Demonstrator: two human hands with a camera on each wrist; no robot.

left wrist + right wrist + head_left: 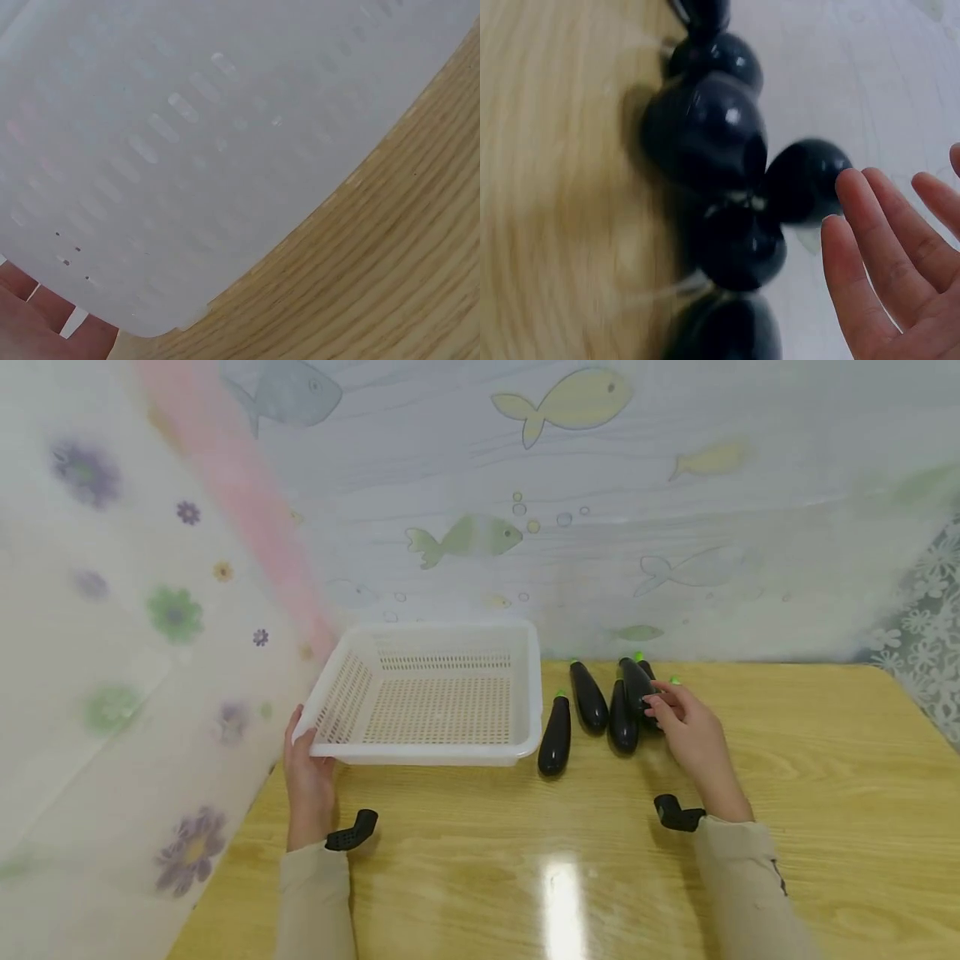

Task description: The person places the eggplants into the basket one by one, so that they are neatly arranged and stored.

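While the left hand (309, 783) pinches the white, rectangular plastic basket (420, 751), a nudge by the spread right hand (693, 737) could roll glossy, black, elongated eggplants (622, 724) beside it.

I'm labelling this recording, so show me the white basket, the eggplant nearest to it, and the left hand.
White basket (427, 755): head view, on its front rim.
Nearest eggplant (555, 743): head view, middle of its dark body.
Left hand (310, 781): head view, middle of the visible hand.
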